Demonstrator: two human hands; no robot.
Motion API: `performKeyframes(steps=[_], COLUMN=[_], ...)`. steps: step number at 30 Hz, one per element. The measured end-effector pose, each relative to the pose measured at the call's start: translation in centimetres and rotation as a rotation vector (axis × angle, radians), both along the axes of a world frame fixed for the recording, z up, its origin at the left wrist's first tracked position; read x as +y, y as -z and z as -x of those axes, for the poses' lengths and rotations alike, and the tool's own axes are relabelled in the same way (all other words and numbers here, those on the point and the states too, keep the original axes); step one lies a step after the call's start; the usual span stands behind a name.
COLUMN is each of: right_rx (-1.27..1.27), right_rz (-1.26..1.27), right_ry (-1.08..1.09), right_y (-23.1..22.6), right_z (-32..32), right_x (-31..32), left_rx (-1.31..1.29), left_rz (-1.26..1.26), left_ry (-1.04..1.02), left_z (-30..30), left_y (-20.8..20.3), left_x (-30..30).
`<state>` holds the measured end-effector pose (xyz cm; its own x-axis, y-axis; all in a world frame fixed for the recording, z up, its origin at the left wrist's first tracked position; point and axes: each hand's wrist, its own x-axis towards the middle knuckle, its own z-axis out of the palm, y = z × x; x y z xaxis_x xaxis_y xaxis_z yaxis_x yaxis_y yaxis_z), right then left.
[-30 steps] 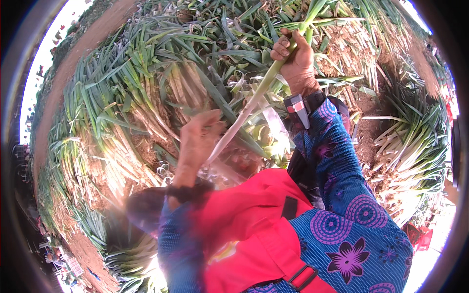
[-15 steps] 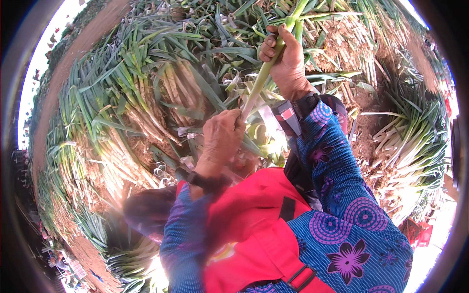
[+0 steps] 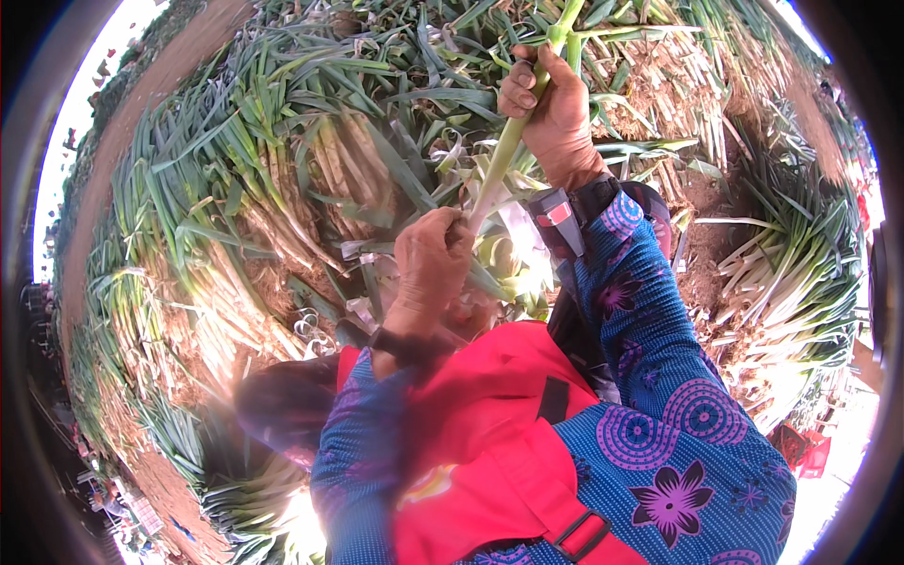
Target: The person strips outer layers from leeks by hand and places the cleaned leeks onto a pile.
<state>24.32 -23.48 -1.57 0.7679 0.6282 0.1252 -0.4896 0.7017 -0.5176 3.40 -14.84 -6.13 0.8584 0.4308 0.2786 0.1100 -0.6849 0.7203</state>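
Note:
A long green onion (image 3: 501, 160) slants between my two hands, its pale end low and its green leaves rising past the top of the picture. My right hand (image 3: 554, 113) is wrapped round the green upper stalk. Lower down, my left hand (image 3: 433, 259) is closed at the pale end, fingers pinched; the very tip is hidden in it. Peeled leaves and scraps (image 3: 504, 254) lie on the ground just beyond my lap, below the onion.
Heaps of green onions with brown roots (image 3: 226, 301) spread along the left. More piles lie at the upper right (image 3: 669, 85) and at the right (image 3: 791, 273). A red crate (image 3: 812, 452) stands at the far lower right. Bare soil (image 3: 706, 250) shows between the piles.
My left hand has shifted very slightly at the pale end of the onion. The right hand keeps its grip in nearly the same place.

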Motion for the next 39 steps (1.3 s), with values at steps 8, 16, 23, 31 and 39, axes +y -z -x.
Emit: performKeyframes(steps=[8, 16, 23, 31, 39], right_rx=[-0.065, -0.053, -0.025, 0.012, 0.068], right_rz=[-0.348, -0.424, -0.454, -0.424, -0.084], right_ry=[-0.345, -0.45, -0.395, -0.275, 0.02], right_y=[-0.5, -1.1, -0.4, -0.8, 0.5], right_z=[-0.5, -1.0, -2.2, -5.2, -3.2], right_x=[0.1, -0.6, -1.1, -3.0, -1.7], left_rx=[0.232, 0.04, -0.118, 0.023, 0.199], left_rz=[0.837, 1.646, 1.822, 1.219, 0.549], left_ry=[-0.063, -0.303, -0.331, -0.63, -0.073], left_z=[1.2, 4.2, 9.8, 18.3, 12.3], left_y=[0.3, 1.0, 4.2, 5.1, -1.2], left_x=[2.1, 4.2, 10.2, 16.2, 10.2])
